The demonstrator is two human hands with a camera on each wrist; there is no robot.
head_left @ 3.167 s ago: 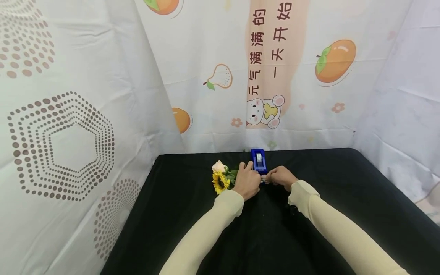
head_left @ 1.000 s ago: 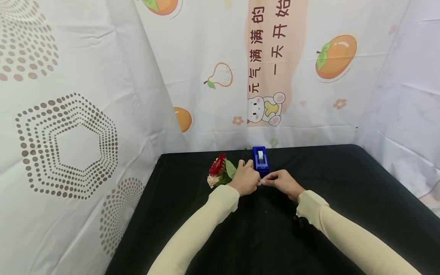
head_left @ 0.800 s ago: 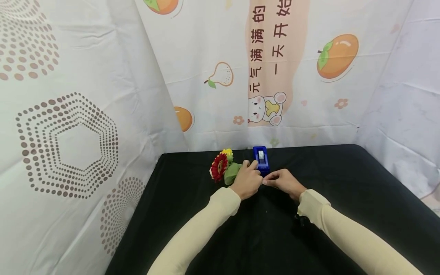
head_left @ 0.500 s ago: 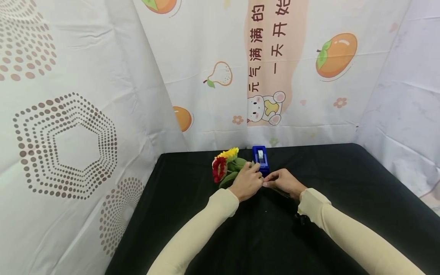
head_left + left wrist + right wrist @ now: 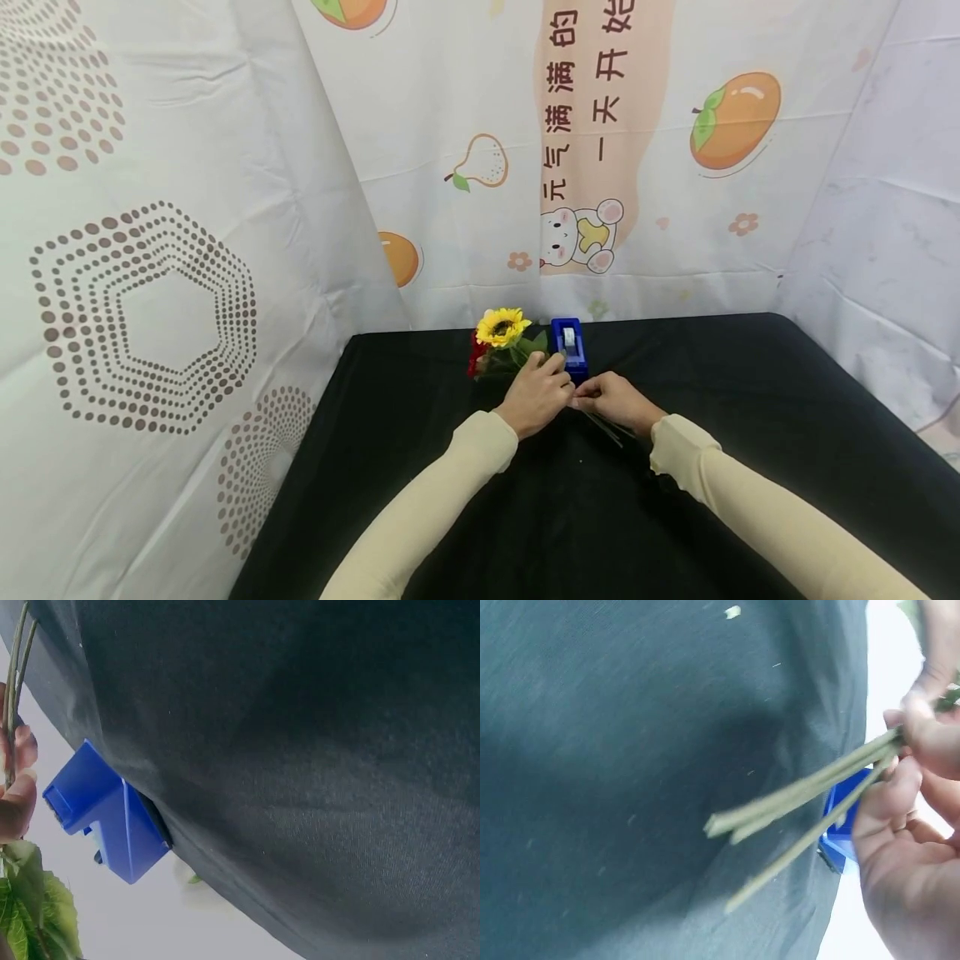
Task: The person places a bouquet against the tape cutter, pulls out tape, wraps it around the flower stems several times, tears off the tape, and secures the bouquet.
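Observation:
My left hand [image 5: 534, 393] grips a small bouquet by its stems. Its sunflower [image 5: 502, 327] faces up at the top, with a red flower [image 5: 476, 353] behind it on the left and green leaves [image 5: 45, 907] below the blooms. My right hand [image 5: 615, 398] meets the left one, thumb and fingertips pinching the stems [image 5: 802, 791] just below the left fingers. The cut stem ends stick out past both hands, over the black cloth. Directly behind the hands stands a blue tape dispenser [image 5: 576, 367] with a roll of tape [image 5: 568, 337].
A black cloth [image 5: 525, 517] covers the table. Printed white curtains [image 5: 420, 150] hang behind it and at both sides. A small pale scrap [image 5: 733, 612] lies on the cloth near the stems.
The bouquet has turned in my hands: the red flower has gone round to the back left and the sunflower has come up on top. Stem ends now show below my right hand.

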